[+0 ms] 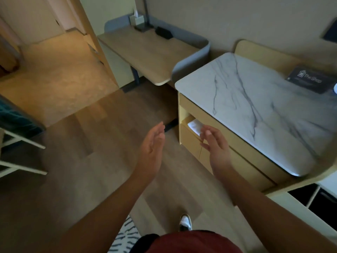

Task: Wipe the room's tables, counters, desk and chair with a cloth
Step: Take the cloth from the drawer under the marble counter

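Marble-patterned white stone with grey veins was seen topping the counter (255, 110) at the right of the frame, above a pale yellow cabinet front (193, 145). A white folded cloth (194, 126) was noted in an open recess just under the stone top, at the cabinet's left end. A dark card (310, 80) with light lettering was recorded lying on the stone near the right edge of the frame.

Both hands were held out over the wood-look floor (91, 161) at centre frame, palms turned toward each other and apart. The left hand (152, 148) was observed with fingers straight and together, its grip released, nothing held. The right hand (215, 145) was observed with fingers loosely extended, its grip likewise released; its fingertips (207, 133) overlapped the cloth in the picture, but contact could not be determined.

A second counter, a wooden desk (145, 53) with a grey raised rim, was noted at upper centre, carrying a tissue box (136, 20) and a dark flat object (164, 32) near the wall. White chair legs (23, 143) were seen at the left edge. A shoe (185, 222) and a striped rug (125, 236) were recorded at the bottom of the frame.
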